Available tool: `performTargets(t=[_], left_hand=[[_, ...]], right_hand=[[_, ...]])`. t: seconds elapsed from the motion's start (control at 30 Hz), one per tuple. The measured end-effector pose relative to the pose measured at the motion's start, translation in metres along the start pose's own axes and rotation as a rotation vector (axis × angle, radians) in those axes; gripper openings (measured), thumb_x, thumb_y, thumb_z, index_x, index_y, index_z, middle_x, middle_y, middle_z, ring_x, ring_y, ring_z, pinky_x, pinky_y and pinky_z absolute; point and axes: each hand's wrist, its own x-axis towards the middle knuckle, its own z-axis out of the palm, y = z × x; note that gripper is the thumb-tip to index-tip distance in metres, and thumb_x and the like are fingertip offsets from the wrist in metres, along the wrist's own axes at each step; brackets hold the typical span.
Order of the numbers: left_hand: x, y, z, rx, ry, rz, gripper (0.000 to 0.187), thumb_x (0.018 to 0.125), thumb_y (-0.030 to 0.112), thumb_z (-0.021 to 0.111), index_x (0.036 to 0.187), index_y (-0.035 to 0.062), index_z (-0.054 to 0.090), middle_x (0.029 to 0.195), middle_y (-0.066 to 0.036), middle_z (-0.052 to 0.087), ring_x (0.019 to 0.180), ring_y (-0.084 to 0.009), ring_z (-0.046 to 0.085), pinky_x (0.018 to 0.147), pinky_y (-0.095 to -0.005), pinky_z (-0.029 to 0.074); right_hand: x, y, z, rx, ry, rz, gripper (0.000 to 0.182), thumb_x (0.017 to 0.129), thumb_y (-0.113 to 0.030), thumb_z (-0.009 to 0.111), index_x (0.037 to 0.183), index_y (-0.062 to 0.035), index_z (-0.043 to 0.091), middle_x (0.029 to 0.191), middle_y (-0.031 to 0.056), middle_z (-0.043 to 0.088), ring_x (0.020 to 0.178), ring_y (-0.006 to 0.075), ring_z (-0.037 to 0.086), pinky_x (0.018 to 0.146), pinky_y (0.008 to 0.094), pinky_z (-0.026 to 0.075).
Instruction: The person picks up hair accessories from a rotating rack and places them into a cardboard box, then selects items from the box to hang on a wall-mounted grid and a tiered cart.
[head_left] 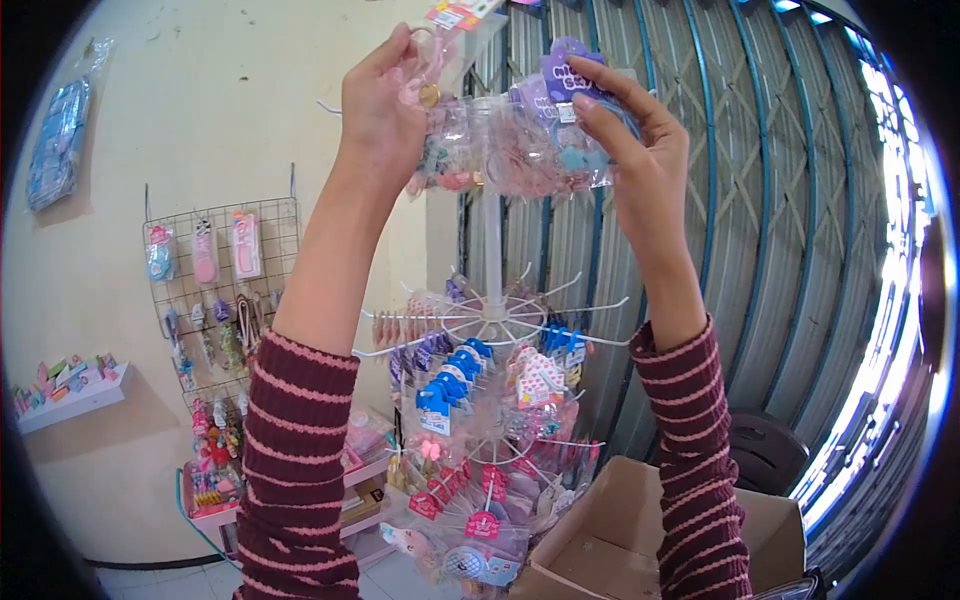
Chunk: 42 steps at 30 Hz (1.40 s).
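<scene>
Both of my arms, in dark red sleeves (300, 450) with thin pink stripes, rise up in front of me toward the top of a white rotating display rack (492, 310). My left hand (385, 105) is raised high, fingers curled closed around a clear packet of hair accessories (445, 150), with a small ring-shaped piece and a gold bead pinched near my fingertips. My right hand (640, 150) is at the same height, thumb and forefinger pressed narrowly together on the purple header card (568, 75) of another clear packet (560, 150), which holds pink and blue pieces. The two packets hang touching each other between my hands, right at the upper tier of the rack, just in front of its white centre pole.

Below my hands, the rack's middle ring of white wire hooks spreads out, some hooks bare and others loaded with packets on blue cards (450, 375) and on heart-patterned cards (540, 380). Lower down hang packets with red tags (470, 500). An open cardboard box (620, 530) sits on the floor beside the rack's base, under my right elbow. To my left, a wire grid panel (220, 270) on the cream wall carries more small packets, with a low pink shelf (215, 500) beneath it. A grey folding shutter (760, 220) fills the right side.
</scene>
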Motion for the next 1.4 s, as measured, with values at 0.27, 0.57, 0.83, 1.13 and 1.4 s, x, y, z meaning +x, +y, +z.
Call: performTargets(t=[0.27,0.57,0.83,1.13,1.4], left_hand=[[-0.004,-0.007,0.023,0.014,0.04,-0.05,0.022,0.083,0.017,0.041,0.092,-0.0017,0.048,0.09,-0.008,0.054,0.086,-0.0165,0.052,0.075,-0.0255,0.04],[-0.007,-0.015,0.021,0.153,0.087,0.023,0.021,0.083,0.021,0.041,0.091,0.0042,0.051,0.09,-0.003,0.054,0.086,-0.0136,0.049,0.075,-0.028,0.036],[-0.006,-0.015,0.023,0.146,0.067,-0.027,0.025,0.083,0.023,0.041,0.095,0.0025,0.05,0.094,-0.005,0.053,0.091,-0.0161,0.048,0.082,-0.0315,0.034],[-0.008,-0.031,0.023,0.112,0.12,0.023,0.021,0.083,0.02,0.041,0.086,0.0016,0.05,0.085,-0.006,0.052,0.078,-0.0147,0.05,0.075,-0.0269,0.037],[-0.029,-0.055,0.024,0.398,0.167,0.278,0.024,0.082,0.022,0.045,0.071,0.0006,0.048,0.068,-0.001,0.048,0.062,-0.0068,0.04,0.058,-0.0212,0.033]], right_hand=[[0.003,0.003,-0.018,0.182,0.045,0.109,0.024,0.07,-0.003,0.056,0.094,0.0012,0.057,0.085,0.007,0.057,0.076,0.0097,0.052,0.068,0.0203,0.042],[0.011,-0.018,-0.017,0.262,-0.013,0.324,0.022,0.069,0.001,0.054,0.091,0.0058,0.055,0.078,0.0099,0.056,0.067,0.0128,0.055,0.06,0.0205,0.046],[0.019,-0.015,-0.013,0.121,-0.076,0.212,0.022,0.068,0.0,0.055,0.088,0.0066,0.057,0.075,0.0097,0.057,0.064,0.0122,0.054,0.059,0.0202,0.044],[0.016,0.005,-0.007,-0.211,-0.154,0.217,0.023,0.065,-0.007,0.059,0.085,0.0048,0.059,0.073,0.009,0.058,0.064,0.0129,0.054,0.06,0.0226,0.042],[0.011,-0.011,-0.005,-0.072,0.121,0.28,0.031,0.075,-0.027,0.054,0.091,-0.0012,0.058,0.087,0.0038,0.056,0.079,0.0118,0.049,0.074,0.0254,0.034]])
